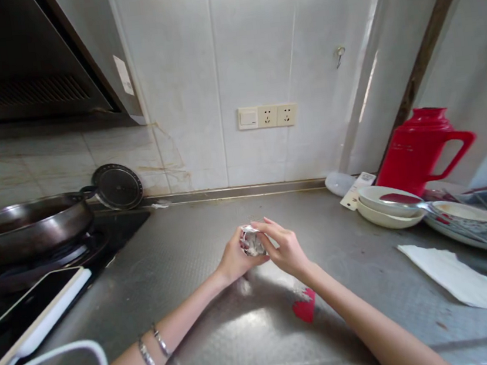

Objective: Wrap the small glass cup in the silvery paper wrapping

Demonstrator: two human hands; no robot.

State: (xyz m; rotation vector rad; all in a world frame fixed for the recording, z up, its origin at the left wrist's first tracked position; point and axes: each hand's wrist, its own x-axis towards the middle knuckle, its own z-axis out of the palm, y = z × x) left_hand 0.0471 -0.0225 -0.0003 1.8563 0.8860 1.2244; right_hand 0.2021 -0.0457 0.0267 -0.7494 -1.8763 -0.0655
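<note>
My left hand [233, 256] is closed around a small round silvery-clear container [253, 243], over the middle of the counter. Its exact kind is hard to make out; it looks like a little glass or foil cup with something whitish in it. My right hand [284, 245] meets it from the other side, thumb and index finger pressed at its rim and the other fingers bent above. Fingers cover much of its sides. Below my right wrist, a torn red piece [304, 307] with a ragged edge lies flat on the metal counter [201, 341].
At left, a pan [31, 223] sits on the stove, with a phone [29, 315] and white cable [86, 345] nearer me. At right are a white paper napkin [462, 280], stacked bowls [385, 216], and a red thermos [417, 152]. Wall sockets [267, 117] are behind.
</note>
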